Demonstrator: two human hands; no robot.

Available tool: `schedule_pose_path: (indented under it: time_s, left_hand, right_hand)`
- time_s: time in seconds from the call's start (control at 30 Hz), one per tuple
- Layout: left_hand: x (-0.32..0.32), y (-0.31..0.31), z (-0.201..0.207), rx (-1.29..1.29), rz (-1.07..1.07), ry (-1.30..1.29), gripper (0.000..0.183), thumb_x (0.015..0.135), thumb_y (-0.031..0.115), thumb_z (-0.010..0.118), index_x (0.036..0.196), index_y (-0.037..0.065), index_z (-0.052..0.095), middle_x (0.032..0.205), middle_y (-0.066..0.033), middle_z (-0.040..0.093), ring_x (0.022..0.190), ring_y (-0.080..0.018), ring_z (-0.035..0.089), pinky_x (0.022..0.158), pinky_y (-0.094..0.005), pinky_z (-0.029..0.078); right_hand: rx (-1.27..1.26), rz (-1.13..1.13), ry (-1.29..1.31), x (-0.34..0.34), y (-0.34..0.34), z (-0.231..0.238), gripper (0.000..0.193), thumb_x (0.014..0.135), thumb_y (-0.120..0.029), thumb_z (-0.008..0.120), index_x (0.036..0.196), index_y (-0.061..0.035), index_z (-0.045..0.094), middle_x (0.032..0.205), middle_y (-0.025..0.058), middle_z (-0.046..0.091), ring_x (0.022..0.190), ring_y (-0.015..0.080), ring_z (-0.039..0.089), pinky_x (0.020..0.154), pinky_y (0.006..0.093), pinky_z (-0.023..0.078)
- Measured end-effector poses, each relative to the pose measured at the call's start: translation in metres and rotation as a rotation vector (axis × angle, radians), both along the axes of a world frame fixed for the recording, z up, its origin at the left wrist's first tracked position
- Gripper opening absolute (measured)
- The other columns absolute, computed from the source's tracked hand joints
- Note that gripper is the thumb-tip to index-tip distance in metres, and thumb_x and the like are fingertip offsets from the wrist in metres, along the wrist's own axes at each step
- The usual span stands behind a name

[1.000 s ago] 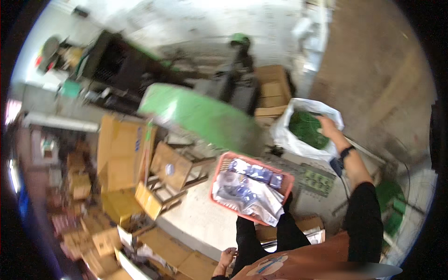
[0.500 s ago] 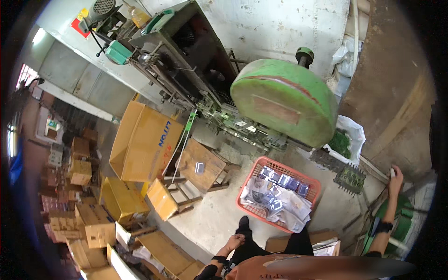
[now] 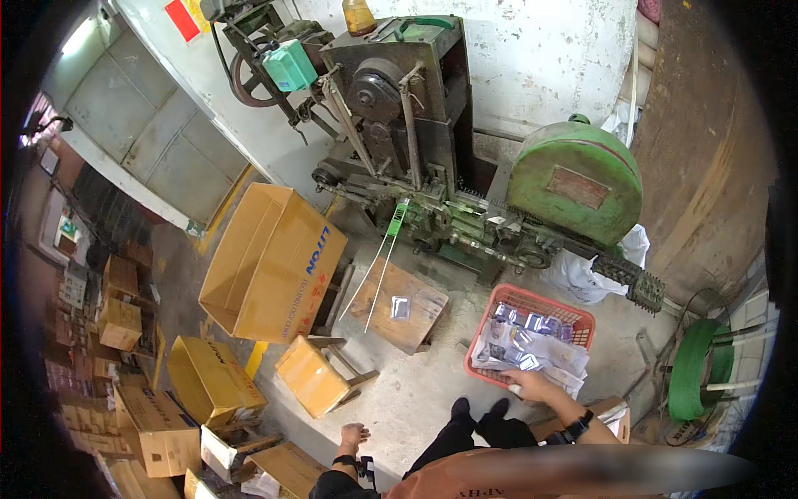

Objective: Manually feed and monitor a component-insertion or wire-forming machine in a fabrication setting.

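Note:
My right hand (image 3: 536, 387) is at the near edge of a red plastic basket (image 3: 475, 366), its fingers closed on a small whitish piece (image 3: 515, 389) whose kind I cannot make out. Inside the basket, several clear-and-blue plastic packs (image 3: 542, 324) lie with crumpled printed sheets (image 3: 568, 358). My left hand (image 3: 355, 434) hangs at my left side over the floor, with loosely curled fingers and nothing visible in it. The wooden stool (image 3: 413, 313) beyond it carries one small clear pack (image 3: 400, 308).
A green-and-black machine (image 3: 399, 116) stands ahead, with a round green housing (image 3: 579, 179) on its right. Large cardboard boxes (image 3: 274, 270) and a small stool (image 3: 313, 376) stand to the left. A green wire coil (image 3: 692, 370) is at the right.
My right hand has come from the far right to the basket's near edge, still with the whitish piece. My left hand has moved left and loosened. The view has shifted and turned.

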State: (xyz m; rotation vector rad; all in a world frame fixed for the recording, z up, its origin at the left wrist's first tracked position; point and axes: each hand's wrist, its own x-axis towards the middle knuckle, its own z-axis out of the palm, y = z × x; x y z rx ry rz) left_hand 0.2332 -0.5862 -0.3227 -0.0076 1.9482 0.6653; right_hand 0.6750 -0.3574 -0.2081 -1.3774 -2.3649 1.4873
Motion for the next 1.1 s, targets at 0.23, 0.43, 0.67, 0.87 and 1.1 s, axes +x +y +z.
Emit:
schedule_pose_path:
  time_s: [0.23,0.43,0.67,0.87,1.1]
  left_hand:
    - [0.011,-0.017,0.020,0.211,-0.099,-0.188,0.027,0.087,0.019,0.041,0.102,-0.002,0.050,0.087,-0.0152,0.061,0.077,-0.0237,0.062,0.063,-0.0323,0.051]
    - [-0.032,-0.045,-0.027,-0.063,0.021,-0.457,0.028,0.082,0.008,0.041,0.104,-0.006,0.050,0.092,-0.0189,0.060,0.081,-0.0260,0.061,0.069,-0.0343,0.051]
    - [-0.185,0.119,-0.069,0.282,-0.038,-0.076,0.017,0.076,0.010,0.048,0.066,-0.001,0.055,0.061,-0.0091,0.057,0.052,-0.0142,0.053,0.047,-0.0269,0.042]
    - [-0.188,0.264,-0.126,0.632,-0.548,0.246,0.011,0.077,0.007,0.055,0.082,-0.001,0.060,0.069,-0.0062,0.060,0.063,-0.0133,0.055,0.059,-0.0253,0.044]
    - [-0.082,0.318,-0.162,0.565,-0.518,-0.018,0.015,0.078,0.009,0.055,0.089,0.000,0.061,0.080,-0.0051,0.061,0.072,-0.0123,0.057,0.062,-0.0235,0.045]
  right_hand:
    - [0.089,0.018,-0.017,-0.109,0.039,-0.068,0.033,0.074,-0.011,0.052,0.107,-0.0074,0.053,0.090,0.0158,0.060,0.085,0.0308,0.057,0.073,0.0373,0.045]
    - [-0.003,-0.190,0.105,-0.193,0.076,-0.042,0.028,0.073,-0.013,0.054,0.099,-0.0033,0.056,0.092,0.0175,0.059,0.085,0.0307,0.057,0.073,0.0362,0.045]
    - [0.377,-0.555,0.093,-0.278,0.223,-0.050,0.053,0.073,-0.007,0.053,0.122,-0.0097,0.037,0.092,0.0176,0.051,0.084,0.0342,0.051,0.074,0.0387,0.041]
    - [0.439,-0.555,-0.208,-0.350,0.293,-0.049,0.063,0.072,-0.001,0.048,0.128,-0.0187,0.027,0.098,0.0198,0.048,0.086,0.0401,0.051,0.074,0.0441,0.042]
    - [0.465,-0.499,-0.077,-0.354,0.270,-0.069,0.055,0.069,0.005,0.045,0.121,-0.0140,0.041,0.098,0.0189,0.052,0.089,0.0359,0.053,0.073,0.0424,0.043]
